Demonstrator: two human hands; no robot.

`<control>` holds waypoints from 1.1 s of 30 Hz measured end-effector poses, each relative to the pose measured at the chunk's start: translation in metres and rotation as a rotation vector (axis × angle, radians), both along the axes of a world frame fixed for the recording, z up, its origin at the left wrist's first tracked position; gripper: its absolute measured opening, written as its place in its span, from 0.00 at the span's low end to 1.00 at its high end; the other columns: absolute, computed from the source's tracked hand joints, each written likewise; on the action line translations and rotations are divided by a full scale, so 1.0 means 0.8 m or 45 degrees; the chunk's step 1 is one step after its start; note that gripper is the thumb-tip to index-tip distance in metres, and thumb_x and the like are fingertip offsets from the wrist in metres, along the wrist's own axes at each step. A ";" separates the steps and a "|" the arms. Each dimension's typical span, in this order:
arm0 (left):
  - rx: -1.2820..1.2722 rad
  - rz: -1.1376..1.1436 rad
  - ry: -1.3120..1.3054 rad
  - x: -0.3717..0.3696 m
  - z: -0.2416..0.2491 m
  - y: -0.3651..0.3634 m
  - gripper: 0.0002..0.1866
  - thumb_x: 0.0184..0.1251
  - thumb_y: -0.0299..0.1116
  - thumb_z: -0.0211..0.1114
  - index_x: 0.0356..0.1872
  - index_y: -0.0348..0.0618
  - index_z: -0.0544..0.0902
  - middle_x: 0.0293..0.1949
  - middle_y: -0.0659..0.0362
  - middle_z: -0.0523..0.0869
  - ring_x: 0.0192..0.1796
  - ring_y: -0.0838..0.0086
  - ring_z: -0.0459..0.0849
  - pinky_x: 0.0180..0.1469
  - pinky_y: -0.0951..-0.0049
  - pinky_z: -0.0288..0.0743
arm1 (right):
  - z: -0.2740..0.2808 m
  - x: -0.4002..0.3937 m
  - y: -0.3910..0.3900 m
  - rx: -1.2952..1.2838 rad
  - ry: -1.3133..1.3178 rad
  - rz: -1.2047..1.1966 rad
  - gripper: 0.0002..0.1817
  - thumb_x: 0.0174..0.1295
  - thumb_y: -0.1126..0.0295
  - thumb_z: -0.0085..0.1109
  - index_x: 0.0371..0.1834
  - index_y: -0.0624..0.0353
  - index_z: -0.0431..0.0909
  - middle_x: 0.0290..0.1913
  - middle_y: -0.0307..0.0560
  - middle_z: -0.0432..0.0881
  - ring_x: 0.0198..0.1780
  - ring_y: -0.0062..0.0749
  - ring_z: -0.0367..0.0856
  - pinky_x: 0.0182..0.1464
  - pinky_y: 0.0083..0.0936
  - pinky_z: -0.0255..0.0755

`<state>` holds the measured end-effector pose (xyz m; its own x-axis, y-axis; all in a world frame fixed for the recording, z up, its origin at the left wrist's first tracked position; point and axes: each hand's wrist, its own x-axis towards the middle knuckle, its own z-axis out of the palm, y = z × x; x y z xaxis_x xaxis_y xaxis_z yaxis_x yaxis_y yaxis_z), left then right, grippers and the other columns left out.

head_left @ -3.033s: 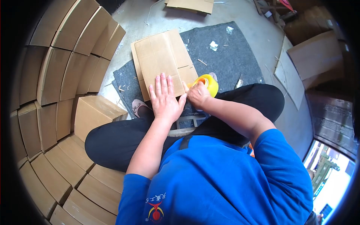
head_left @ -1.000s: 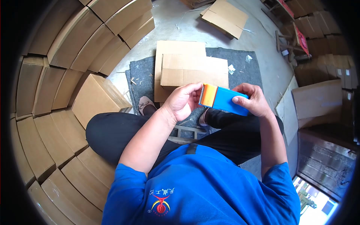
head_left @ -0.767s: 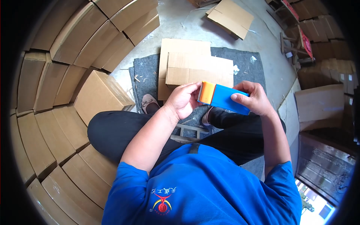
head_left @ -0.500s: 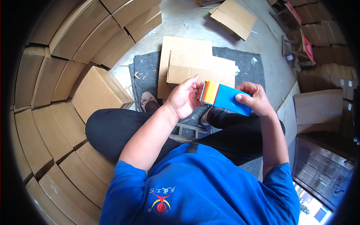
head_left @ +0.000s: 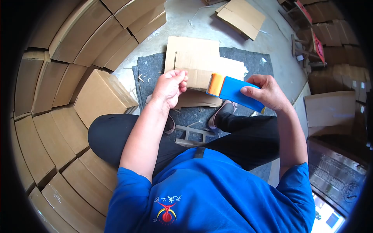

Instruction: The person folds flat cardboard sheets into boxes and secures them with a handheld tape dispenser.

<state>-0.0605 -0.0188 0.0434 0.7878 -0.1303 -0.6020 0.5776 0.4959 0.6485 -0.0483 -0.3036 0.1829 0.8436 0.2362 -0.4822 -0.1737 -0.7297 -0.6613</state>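
My right hand (head_left: 266, 93) grips a blue tape dispenser (head_left: 241, 92) with an orange front end (head_left: 216, 84), thumb on top and fingers behind. To the left of the dispenser, my left hand (head_left: 171, 87) is closed with thumb and fingers pressed together; anything between them is too small to make out. Beyond both hands lies a flattened cardboard carton (head_left: 194, 52), its flaps partly overlapping, on a dark grey mat (head_left: 254, 70).
Stacked cartons (head_left: 83, 35) rise along the left, with a single box (head_left: 103, 91) beside my knee. Flat cardboard (head_left: 243, 17) lies on the floor ahead. A wooden frame (head_left: 194, 136) is between my legs. More cartons (head_left: 330, 39) stand at right.
My left hand has moved left, away from the dispenser's orange end, and its fingers have closed. The dispenser has tilted slightly. My left foot has shifted back and the near cardboard flap shows more.
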 end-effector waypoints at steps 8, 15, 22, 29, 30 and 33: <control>0.280 0.021 0.010 0.071 -0.019 0.045 0.06 0.68 0.29 0.66 0.42 0.38 0.82 0.28 0.63 0.81 0.26 0.82 0.75 0.27 0.81 0.68 | -0.004 0.085 0.060 -0.453 -0.122 0.183 0.33 0.53 0.40 0.69 0.43 0.65 0.87 0.38 0.54 0.88 0.41 0.37 0.88 0.47 0.30 0.82; 0.413 0.019 0.084 0.069 -0.038 0.058 0.06 0.69 0.30 0.67 0.43 0.41 0.82 0.29 0.65 0.81 0.27 0.83 0.75 0.30 0.80 0.70 | -0.028 0.103 0.090 -0.561 -0.095 0.260 0.33 0.52 0.39 0.69 0.43 0.63 0.88 0.39 0.53 0.88 0.40 0.36 0.88 0.48 0.30 0.83; 0.459 0.033 0.106 0.072 -0.047 0.070 0.08 0.69 0.30 0.67 0.45 0.40 0.82 0.30 0.65 0.82 0.27 0.83 0.75 0.29 0.80 0.70 | -0.042 0.111 0.121 -0.660 -0.083 0.278 0.32 0.48 0.42 0.69 0.43 0.62 0.88 0.40 0.54 0.89 0.41 0.38 0.89 0.48 0.30 0.82; 0.488 -0.001 0.129 0.071 -0.069 0.067 0.08 0.69 0.30 0.66 0.45 0.40 0.82 0.30 0.66 0.82 0.27 0.84 0.75 0.28 0.81 0.69 | -0.033 0.109 0.147 -0.855 -0.057 0.363 0.29 0.52 0.44 0.65 0.43 0.60 0.88 0.41 0.54 0.89 0.45 0.39 0.88 0.52 0.35 0.79; 0.487 -0.028 0.149 0.072 -0.067 0.068 0.08 0.69 0.31 0.66 0.45 0.40 0.82 0.30 0.66 0.82 0.27 0.84 0.74 0.28 0.81 0.68 | -0.032 0.105 0.152 -0.945 -0.147 0.454 0.26 0.54 0.47 0.62 0.44 0.59 0.87 0.43 0.52 0.88 0.48 0.39 0.86 0.55 0.38 0.75; 0.485 -0.049 0.124 0.074 -0.062 0.069 0.07 0.70 0.31 0.65 0.44 0.40 0.82 0.29 0.66 0.81 0.27 0.84 0.74 0.28 0.82 0.68 | -0.047 0.076 0.164 -1.170 -0.709 0.793 0.17 0.60 0.59 0.55 0.45 0.57 0.85 0.48 0.46 0.83 0.57 0.37 0.76 0.61 0.40 0.63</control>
<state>-0.0016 0.0360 -0.0058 0.7236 0.0886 -0.6845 0.6588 0.2071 0.7232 0.0128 -0.1725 0.1456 0.8520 0.4339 -0.2929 0.5085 -0.8189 0.2660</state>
